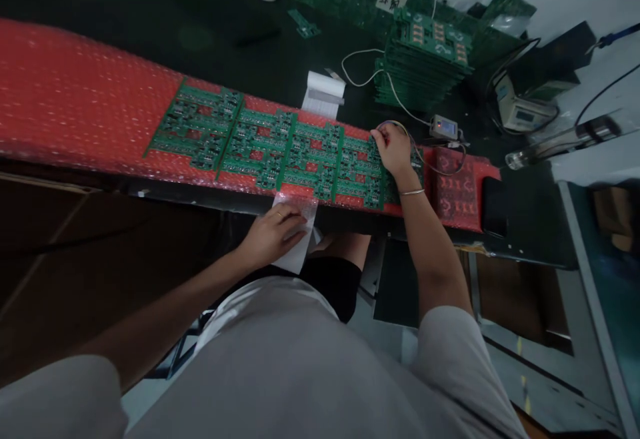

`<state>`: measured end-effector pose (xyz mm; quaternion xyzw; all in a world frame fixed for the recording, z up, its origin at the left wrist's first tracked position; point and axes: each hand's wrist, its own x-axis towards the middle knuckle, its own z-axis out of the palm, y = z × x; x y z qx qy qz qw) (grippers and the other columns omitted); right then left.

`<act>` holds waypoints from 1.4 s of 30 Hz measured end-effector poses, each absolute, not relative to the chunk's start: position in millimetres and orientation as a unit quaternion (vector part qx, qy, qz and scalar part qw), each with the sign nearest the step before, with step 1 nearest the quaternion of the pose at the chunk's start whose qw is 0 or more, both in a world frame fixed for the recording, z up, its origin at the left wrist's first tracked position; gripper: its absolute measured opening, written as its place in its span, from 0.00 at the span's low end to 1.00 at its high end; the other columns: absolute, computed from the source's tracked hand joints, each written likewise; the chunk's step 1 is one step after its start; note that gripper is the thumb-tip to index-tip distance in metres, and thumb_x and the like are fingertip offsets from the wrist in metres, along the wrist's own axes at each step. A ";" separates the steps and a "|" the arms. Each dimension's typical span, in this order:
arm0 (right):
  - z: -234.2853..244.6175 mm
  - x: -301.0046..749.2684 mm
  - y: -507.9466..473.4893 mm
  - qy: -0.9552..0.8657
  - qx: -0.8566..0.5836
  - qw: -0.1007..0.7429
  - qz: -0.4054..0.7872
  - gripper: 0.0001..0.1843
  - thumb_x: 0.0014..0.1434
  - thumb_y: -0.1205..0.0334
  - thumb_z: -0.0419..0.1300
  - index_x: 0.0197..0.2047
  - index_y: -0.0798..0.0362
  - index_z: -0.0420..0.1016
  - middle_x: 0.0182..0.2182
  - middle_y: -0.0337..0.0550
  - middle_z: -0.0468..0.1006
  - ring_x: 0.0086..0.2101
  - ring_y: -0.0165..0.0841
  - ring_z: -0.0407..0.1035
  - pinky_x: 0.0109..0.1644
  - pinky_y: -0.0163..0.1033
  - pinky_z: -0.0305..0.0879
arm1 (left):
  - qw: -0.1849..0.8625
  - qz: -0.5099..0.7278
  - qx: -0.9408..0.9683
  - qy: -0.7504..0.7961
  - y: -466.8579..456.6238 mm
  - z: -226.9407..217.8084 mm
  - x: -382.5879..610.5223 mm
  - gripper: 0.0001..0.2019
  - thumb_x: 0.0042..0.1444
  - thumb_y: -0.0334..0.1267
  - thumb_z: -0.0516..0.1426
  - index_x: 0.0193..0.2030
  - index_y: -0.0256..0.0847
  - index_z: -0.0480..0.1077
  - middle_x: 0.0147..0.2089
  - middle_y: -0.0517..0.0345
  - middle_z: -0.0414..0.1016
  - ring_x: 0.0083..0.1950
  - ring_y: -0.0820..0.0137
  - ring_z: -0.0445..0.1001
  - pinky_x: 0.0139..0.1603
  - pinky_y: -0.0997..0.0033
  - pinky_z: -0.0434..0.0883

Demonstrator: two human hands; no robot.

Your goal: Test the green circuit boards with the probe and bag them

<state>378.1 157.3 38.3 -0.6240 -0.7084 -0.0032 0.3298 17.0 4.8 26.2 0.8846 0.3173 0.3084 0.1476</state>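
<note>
Currently, green circuit boards (313,155) lie flat in a row on red bubble wrap (80,85), along the front of a dark table (200,45). Right hand (394,149) is over the right end of the row, fingertips down at the boards there; thumb and fingers drawn narrow, a bit of red showing by them. Cannot tell what is pinched. Thin wires loop close to this hand from a small meter (444,127) just beyond it to the right. Left hand (275,232) at the table's front edge, on the near side of the boards, fingers spread loosely and slightly bent over white paper (295,252). Stack of boards (425,59) behind the right hand; dark phone (494,207) well to its right.
</note>
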 end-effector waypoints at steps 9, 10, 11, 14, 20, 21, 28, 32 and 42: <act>35.5 377.4 155.0 -0.703 -0.631 0.328 0.002 0.30 0.72 0.34 0.44 0.42 0.49 0.74 0.37 0.49 0.79 0.44 0.43 0.74 0.54 0.51 0.70 | 0.061 0.366 0.867 0.332 0.5 -7.0 33.1 0.05 0.67 0.34 0.59 0.41 0.42 0.77 0.40 0.53 0.78 0.41 0.66 0.75 0.44 0.64 0.75; 36.5 376.9 154.3 -0.702 -0.633 0.327 0.005 0.30 0.72 0.34 0.44 0.42 0.49 0.74 0.37 0.49 0.79 0.44 0.43 0.74 0.54 0.51 0.71 | 0.059 0.368 0.866 0.334 -0.2 -8.7 33.3 0.05 0.67 0.34 0.60 0.40 0.43 0.77 0.39 0.54 0.78 0.41 0.66 0.75 0.44 0.64 0.74; 37.5 376.3 153.7 -0.701 -0.634 0.326 0.008 0.30 0.72 0.34 0.44 0.41 0.49 0.74 0.37 0.49 0.79 0.44 0.43 0.74 0.54 0.51 0.71 | 0.058 0.370 0.864 0.335 -1.5 -10.0 33.2 0.05 0.67 0.33 0.60 0.39 0.44 0.77 0.39 0.54 0.79 0.41 0.66 0.75 0.44 0.64 0.74; 39.6 374.6 152.4 -0.698 -0.639 0.323 0.013 0.30 0.72 0.34 0.44 0.41 0.49 0.74 0.37 0.49 0.79 0.43 0.43 0.74 0.54 0.52 0.71 | 0.054 0.385 0.860 0.332 -8.4 -7.8 31.8 0.05 0.66 0.32 0.60 0.39 0.45 0.78 0.40 0.55 0.80 0.41 0.66 0.75 0.43 0.63 0.72; 39.1 373.7 154.3 -0.699 -0.646 0.307 0.008 0.29 0.73 0.35 0.44 0.41 0.50 0.73 0.38 0.50 0.79 0.44 0.43 0.74 0.55 0.50 0.70 | 0.134 0.413 0.834 0.339 4.4 47.6 46.2 0.04 0.65 0.34 0.61 0.39 0.46 0.77 0.43 0.57 0.79 0.45 0.66 0.76 0.48 0.62 0.73; 39.0 373.6 154.7 -0.699 -0.646 0.306 0.008 0.29 0.73 0.35 0.44 0.40 0.50 0.73 0.38 0.50 0.79 0.44 0.43 0.74 0.54 0.50 0.70 | 0.153 0.413 0.830 0.342 16.4 59.7 54.9 0.04 0.65 0.35 0.61 0.40 0.45 0.78 0.44 0.56 0.79 0.47 0.65 0.76 0.50 0.60 0.73; 41.3 369.5 155.2 -0.702 -0.631 0.330 0.004 0.27 0.73 0.37 0.44 0.37 0.48 0.71 0.35 0.48 0.79 0.39 0.41 0.73 0.50 0.48 0.71 | 0.261 0.296 0.857 0.331 137.9 88.3 158.3 0.08 0.61 0.29 0.57 0.37 0.37 0.79 0.44 0.51 0.80 0.53 0.60 0.76 0.61 0.55 0.70; 43.2 367.5 154.5 -0.701 -0.631 0.333 0.013 0.23 0.74 0.43 0.45 0.37 0.48 0.70 0.35 0.47 0.78 0.38 0.40 0.73 0.50 0.47 0.71 | 0.222 0.218 0.888 0.339 175.0 76.4 200.6 0.10 0.60 0.29 0.56 0.35 0.33 0.80 0.44 0.45 0.80 0.53 0.55 0.76 0.62 0.49 0.69; 41.6 369.3 156.2 -0.705 -0.633 0.318 0.029 0.17 0.74 0.50 0.48 0.38 0.48 0.71 0.36 0.47 0.79 0.39 0.41 0.73 0.50 0.48 0.71 | 0.192 0.161 0.880 0.405 177.7 69.6 218.3 0.11 0.61 0.31 0.56 0.41 0.29 0.80 0.46 0.39 0.78 0.57 0.51 0.72 0.65 0.48 0.64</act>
